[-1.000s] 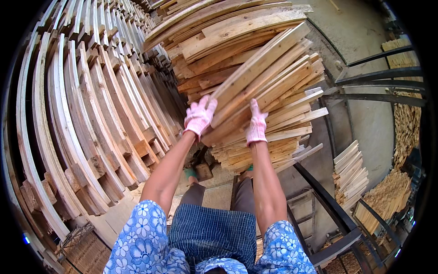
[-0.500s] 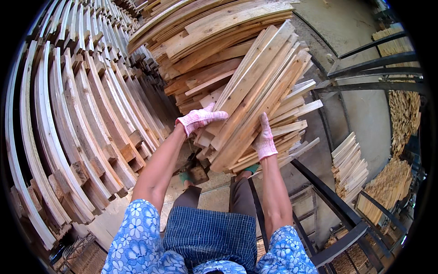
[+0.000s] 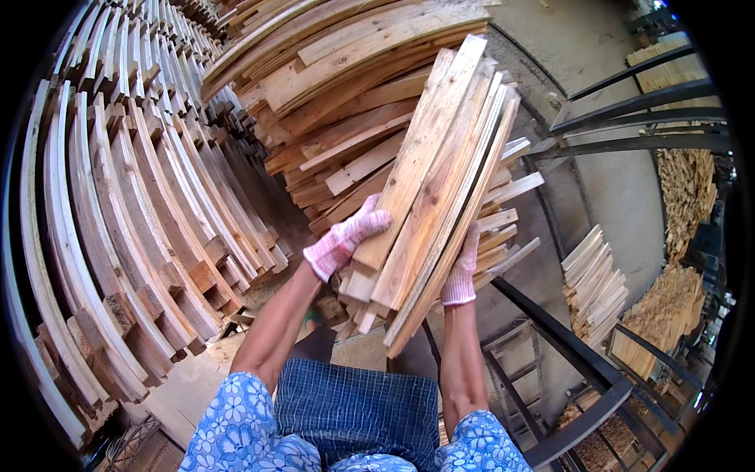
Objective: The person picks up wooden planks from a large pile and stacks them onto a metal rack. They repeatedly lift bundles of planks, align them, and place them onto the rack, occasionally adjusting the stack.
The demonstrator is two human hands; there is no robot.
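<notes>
A loose bundle of wooden boards [image 3: 434, 185] slants across the middle, its near ends hanging above my legs. On its left side, my left hand [image 3: 350, 237] in a pink-and-white knit glove grips the boards, thumb and fingers closed against the wide board's edge. My right hand [image 3: 462, 267], gloved alike, clasps the bundle's right side; its fingers are mostly hidden behind the outermost board. The boards' near ends are uneven and fanned a little apart. Shorter wooden pieces [image 3: 503, 206] lie in a pile beneath and to the right of the bundle.
A large stack of boards [image 3: 338, 75] rises ahead. Tall rows of spaced planks with blocks [image 3: 130, 212] fill the left. Black metal frames [image 3: 562, 338] reach in from the right. A small pile of sticks [image 3: 595, 279] and further wood stacks [image 3: 664, 318] sit beyond them.
Both hands have drawn the bundle nearer to my body and tipped it steeper. Its right boards have swung downward at the near end, and the view has shifted slightly.
</notes>
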